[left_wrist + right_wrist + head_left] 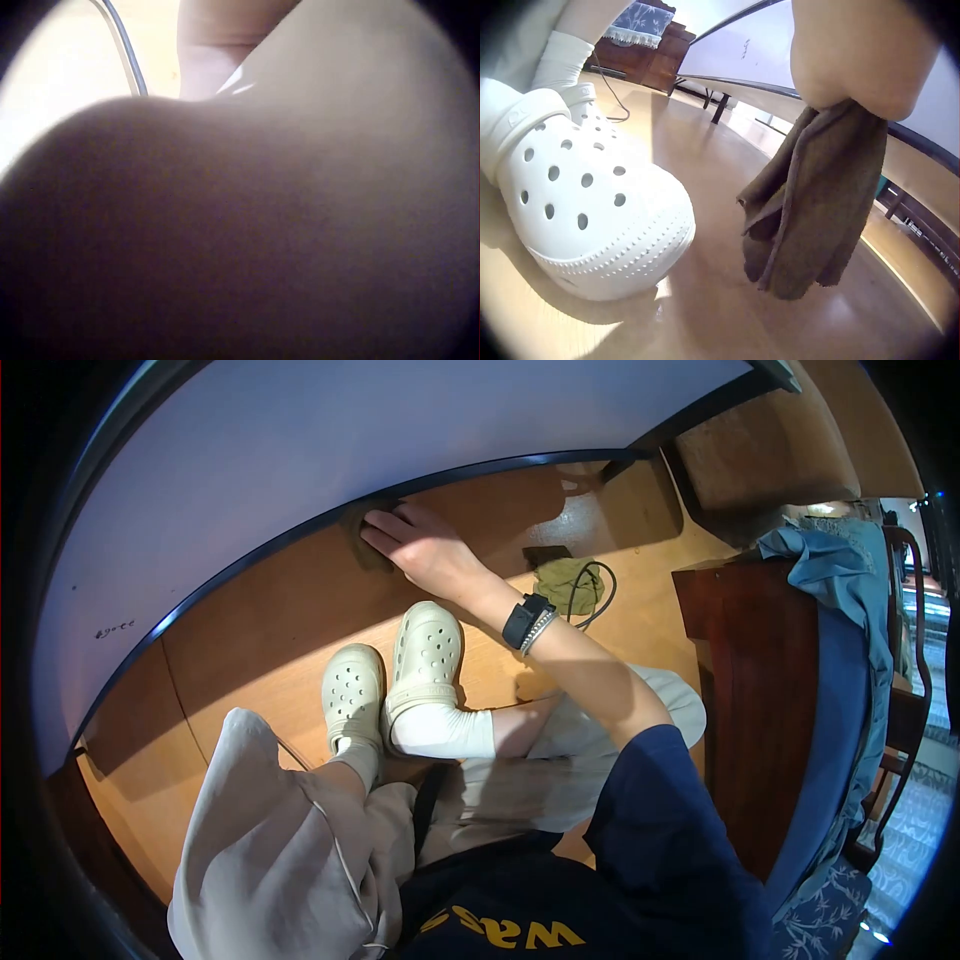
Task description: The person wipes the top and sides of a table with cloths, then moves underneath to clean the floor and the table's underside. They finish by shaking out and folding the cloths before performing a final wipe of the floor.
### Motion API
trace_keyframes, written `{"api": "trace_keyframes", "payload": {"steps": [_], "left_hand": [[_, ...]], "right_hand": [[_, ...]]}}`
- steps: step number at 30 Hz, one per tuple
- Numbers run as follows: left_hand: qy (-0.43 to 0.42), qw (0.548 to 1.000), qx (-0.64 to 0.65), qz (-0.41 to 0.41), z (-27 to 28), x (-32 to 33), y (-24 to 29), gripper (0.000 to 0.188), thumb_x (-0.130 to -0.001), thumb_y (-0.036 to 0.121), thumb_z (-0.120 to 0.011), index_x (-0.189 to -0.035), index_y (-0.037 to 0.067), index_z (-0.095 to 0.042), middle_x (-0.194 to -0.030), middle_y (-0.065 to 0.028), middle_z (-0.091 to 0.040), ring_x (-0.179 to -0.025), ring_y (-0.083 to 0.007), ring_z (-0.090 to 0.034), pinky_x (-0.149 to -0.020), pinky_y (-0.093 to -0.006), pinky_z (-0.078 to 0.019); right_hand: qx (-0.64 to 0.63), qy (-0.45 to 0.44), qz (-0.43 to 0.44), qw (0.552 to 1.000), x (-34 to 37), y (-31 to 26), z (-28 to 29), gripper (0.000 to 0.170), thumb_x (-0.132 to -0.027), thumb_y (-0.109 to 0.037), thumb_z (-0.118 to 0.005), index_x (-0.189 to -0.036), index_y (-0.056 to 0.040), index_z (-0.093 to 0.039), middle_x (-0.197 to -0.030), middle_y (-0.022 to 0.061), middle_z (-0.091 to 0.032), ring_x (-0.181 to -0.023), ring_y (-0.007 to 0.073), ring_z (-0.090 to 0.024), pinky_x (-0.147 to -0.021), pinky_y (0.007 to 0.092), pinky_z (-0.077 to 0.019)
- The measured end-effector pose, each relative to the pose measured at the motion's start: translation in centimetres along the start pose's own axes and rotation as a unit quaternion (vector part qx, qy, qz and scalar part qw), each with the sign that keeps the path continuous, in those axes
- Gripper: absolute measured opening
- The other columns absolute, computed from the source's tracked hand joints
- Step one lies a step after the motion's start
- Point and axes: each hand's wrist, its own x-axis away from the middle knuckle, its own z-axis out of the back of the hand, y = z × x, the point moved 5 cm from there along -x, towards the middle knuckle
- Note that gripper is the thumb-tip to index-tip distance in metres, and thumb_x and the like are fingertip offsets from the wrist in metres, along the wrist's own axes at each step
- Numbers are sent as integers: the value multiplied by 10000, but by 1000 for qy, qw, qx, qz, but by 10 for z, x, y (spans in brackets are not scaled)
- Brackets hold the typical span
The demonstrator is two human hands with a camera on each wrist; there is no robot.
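My right hand [430,550] reaches down to the dark rim of a large pale panel. It grips a brown cloth [821,202], which hangs in folds below the fingers in the right wrist view. In the head view only part of that cloth shows, close by the panel's rim. The left hand does not appear in the head view. A dark, blurred surface [240,240] fills most of the left wrist view, and no fingers stand out there.
Cream clogs [428,655] on the person's feet stand on the wooden floor [270,610] below the pale panel [350,430]. An olive cloth [568,585] and a dark cable [612,585] lie to the right. Further right are a brown seat [760,455] and red-brown wooden furniture [760,680].
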Motion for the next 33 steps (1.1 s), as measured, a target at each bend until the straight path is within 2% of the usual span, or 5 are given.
{"api": "trace_keyframes", "payload": {"steps": [6, 10, 23, 27, 33], "left_hand": [[64, 997, -25, -19, 27, -18, 2, 205, -838, 238, -516, -869, 47, -586, -757, -144, -586, -675, -268, -580, -623, -355, -451], [93, 995, -32, -26, 36, -24, 5, 202, -838, 234, -514, -870, 48, -585, -756, -144, -587, -674, -268, -580, -623, -355, -451], [134, 989, -54, -23, 54, -33, 6, 192, -838, 222, -509, -875, 50, -584, -754, -143, -587, -670, -267, -580, -622, -354, -452], [152, 986, -63, -30, 68, -41, 16, 189, -838, 218, -507, -876, 50, -584, -754, -142, -587, -669, -267, -581, -622, -354, -452], [203, 973, -86, -62, 112, -37, 30, 185, -837, 213, -505, -878, 51, -584, -753, -141, -588, -668, -267, -581, -622, -353, -452]], "right_hand": [[-104, -140, -84, 981, 48, 31, -24, 450, -678, 66, -480, -1118, -21, -503, -1206, 151, -464, -1078, 332, -462, -901, 371, -422], [0, -222, -308, 925, 108, 91, -52, 568, -713, -137, -566, -1250, -48, -405, -1299, 207, -374, -1179, 342, -391, -975, 400, -352], [41, -294, -193, 935, 97, 61, -88, 683, -716, -405, -582, -1323, -200, -344, -1392, 115, -277, -1265, 298, -292, -1014, 505, -225], [59, -209, -149, 965, 118, 93, -92, 622, -752, -419, -559, -1296, -176, -381, -1364, 99, -330, -1247, 294, -318, -1012, 477, -249], [270, -96, -401, 870, 197, 228, -40, 523, -831, -400, -452, -1269, -116, -414, -1314, 157, -378, -1191, 315, -377, -929, 516, -327]]}}
